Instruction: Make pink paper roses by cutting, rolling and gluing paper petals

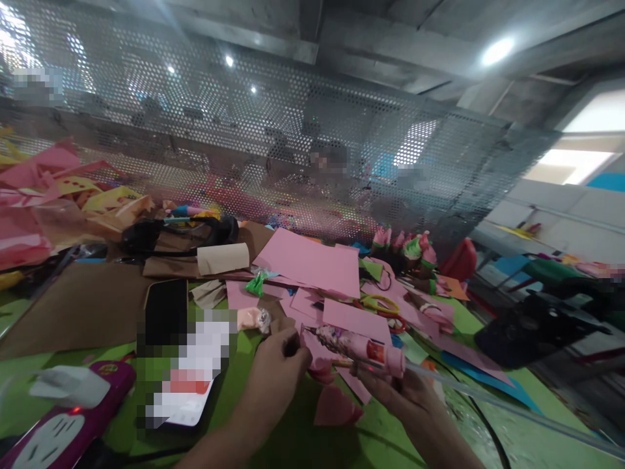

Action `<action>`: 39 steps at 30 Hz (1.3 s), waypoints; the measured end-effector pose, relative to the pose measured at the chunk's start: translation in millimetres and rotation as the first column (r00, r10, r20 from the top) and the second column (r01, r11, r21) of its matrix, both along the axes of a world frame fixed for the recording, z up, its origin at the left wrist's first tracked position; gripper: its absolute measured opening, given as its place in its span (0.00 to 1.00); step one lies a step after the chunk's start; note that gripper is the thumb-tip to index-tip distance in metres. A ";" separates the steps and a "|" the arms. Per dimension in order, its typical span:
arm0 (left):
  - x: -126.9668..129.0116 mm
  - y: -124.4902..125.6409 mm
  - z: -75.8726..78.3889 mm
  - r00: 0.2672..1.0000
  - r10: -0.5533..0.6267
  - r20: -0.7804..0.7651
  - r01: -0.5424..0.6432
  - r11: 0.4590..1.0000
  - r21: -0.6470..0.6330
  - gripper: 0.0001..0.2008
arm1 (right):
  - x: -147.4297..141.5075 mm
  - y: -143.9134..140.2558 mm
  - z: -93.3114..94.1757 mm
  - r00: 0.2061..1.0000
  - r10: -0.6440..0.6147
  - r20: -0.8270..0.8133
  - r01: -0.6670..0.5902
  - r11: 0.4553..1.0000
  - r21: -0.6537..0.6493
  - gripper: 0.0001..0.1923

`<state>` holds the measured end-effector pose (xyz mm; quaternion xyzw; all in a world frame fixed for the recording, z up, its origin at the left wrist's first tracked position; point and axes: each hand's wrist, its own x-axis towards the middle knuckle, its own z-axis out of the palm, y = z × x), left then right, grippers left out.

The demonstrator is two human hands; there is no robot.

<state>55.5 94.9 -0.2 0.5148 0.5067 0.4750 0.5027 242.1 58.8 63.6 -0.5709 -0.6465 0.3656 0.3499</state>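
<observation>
Pink glue gun (355, 345) holds a clear stick (517, 409).

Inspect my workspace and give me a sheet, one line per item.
Surface: green table, largely covered with craft materials.
Job's things: pink pen-shaped tool; folded pink paper piece lying in front of it.
Clutter: pink sheets, brown sheet, phone with its screen lit.
Hands: right hand holds the tool; left hand is near its tip, grip unclear.
Cables: black cable at right; power strip at left, red light on.
Surroundings: perforated screen behind; lit ceiling lamp.
</observation>
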 end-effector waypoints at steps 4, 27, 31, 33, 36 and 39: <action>0.0 -1.6 4.8 0.999 0.025 -0.031 -0.025 1.000 -0.011 0.07 | -1.6 -1.3 0.7 1.000 -0.004 -0.010 0.004 1.000 -0.025 0.26; -3.1 -0.5 8.4 0.999 0.042 0.031 -0.042 0.999 0.006 0.08 | 1.3 -3.0 -1.5 0.999 0.004 -0.045 -0.005 1.000 -0.028 0.21; -3.1 -0.8 6.7 0.998 0.037 0.051 -0.036 0.999 -0.013 0.08 | 2.2 -3.3 -1.5 1.000 -0.009 -0.024 0.008 0.999 -0.038 0.22; -2.7 -1.2 7.1 0.998 0.040 0.041 -0.039 0.999 -0.022 0.09 | 2.2 -3.1 -1.0 0.999 0.007 -0.036 -0.009 0.999 -0.035 0.23; -1.8 -2.0 6.4 1.000 0.023 0.013 -0.022 0.999 -0.026 0.09 | 2.5 -2.3 -1.2 0.996 0.069 -0.055 -0.071 0.996 -0.046 0.24; -1.6 -2.5 4.5 1.000 0.015 -0.027 -0.015 1.000 0.008 0.09 | 3.3 -1.4 -2.5 0.995 0.088 -0.042 -0.089 0.995 -0.039 0.26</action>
